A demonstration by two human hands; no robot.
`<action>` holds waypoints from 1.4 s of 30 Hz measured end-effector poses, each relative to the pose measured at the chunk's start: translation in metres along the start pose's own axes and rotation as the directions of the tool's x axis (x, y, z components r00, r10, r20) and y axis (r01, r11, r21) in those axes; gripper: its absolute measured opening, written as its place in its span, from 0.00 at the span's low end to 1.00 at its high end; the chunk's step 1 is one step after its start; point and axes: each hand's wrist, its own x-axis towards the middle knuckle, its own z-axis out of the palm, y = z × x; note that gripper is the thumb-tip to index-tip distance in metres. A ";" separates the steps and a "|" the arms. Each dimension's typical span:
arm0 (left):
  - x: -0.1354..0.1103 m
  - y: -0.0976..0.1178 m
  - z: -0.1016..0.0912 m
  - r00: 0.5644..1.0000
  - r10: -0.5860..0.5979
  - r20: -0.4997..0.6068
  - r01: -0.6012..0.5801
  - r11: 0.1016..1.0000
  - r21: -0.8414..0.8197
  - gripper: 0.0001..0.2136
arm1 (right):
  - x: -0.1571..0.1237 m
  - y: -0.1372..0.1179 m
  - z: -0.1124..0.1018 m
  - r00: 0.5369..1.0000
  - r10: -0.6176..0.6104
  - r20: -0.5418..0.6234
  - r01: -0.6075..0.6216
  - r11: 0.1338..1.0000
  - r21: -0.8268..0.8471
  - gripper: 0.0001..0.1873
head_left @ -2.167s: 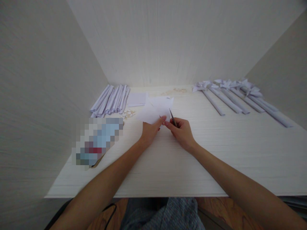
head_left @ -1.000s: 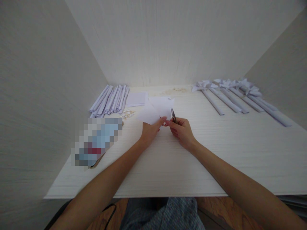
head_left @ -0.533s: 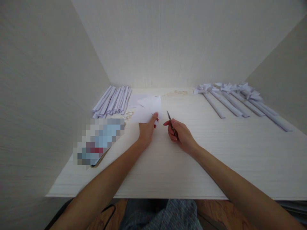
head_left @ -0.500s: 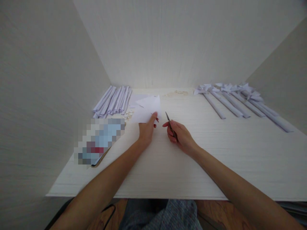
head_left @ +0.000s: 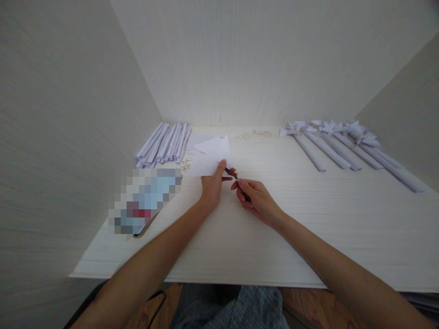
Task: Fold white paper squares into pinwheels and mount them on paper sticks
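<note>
My left hand pinches the lower right part of a white sheet of paper, thumb on top and fingers beneath. Slits show in the paper at its upper left edge and near my thumb. In my right hand is a small pair of scissors, its blades pointing up and left to the fingers of my left hand at the paper's corner. Whether the blades touch the paper I cannot tell. More paper lies flat behind the held sheet.
Several rolled paper tubes lie at the back left. Below them rests a phone, its screen blurred out. Small scraps lie beside the tubes. Several paper pinwheels on paper sticks are at the back right. White walls enclose the table.
The scissors in my right hand have moved left, and their blades now reach the fingers of my left hand by the paper's edge. The view has shifted slightly.
</note>
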 end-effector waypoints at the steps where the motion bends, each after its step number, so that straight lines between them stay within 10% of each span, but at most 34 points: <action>1: 0.000 0.000 0.000 1.000 -0.001 0.000 0.001 1.000 -0.005 0.09 | 0.000 0.000 0.000 1.000 0.000 -0.005 0.000 1.000 0.001 0.16; 42: 0.000 -0.001 0.001 0.999 -0.002 0.034 0.002 1.000 -0.010 0.10 | -0.001 -0.002 0.002 0.998 -0.003 -0.065 0.004 1.000 0.018 0.13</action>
